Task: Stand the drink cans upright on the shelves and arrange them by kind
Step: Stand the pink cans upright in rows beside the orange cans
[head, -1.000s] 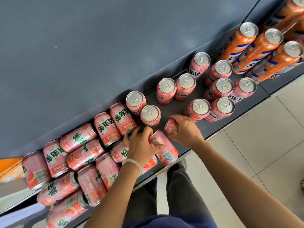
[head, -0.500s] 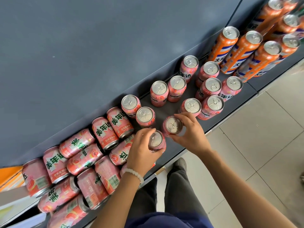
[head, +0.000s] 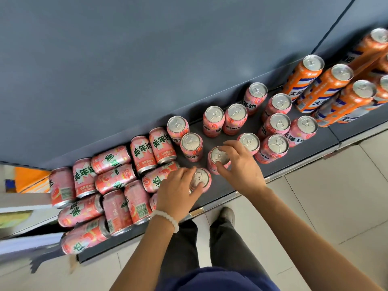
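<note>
Left grip (head: 178,186) curled, right grip (head: 239,164) curled, forearms extended

Pink cans (head: 277,123) stood upright mid-shelf (head: 231,185), a pile of the same pink ones (head: 113,181) lay toppled left, tall orange cans (head: 327,85) upright far right.

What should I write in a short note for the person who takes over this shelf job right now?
Left hand grips an upright pink can near the shelf's front edge.
Right hand pinches the top of another upright pink can beside it.
Done: about a dozen pink cans stand upright mid-shelf; tall orange cans stand grouped at the right.
Left: the pile of pink cans lying on their sides at the left must be stood up and lined up with the rest.
</note>
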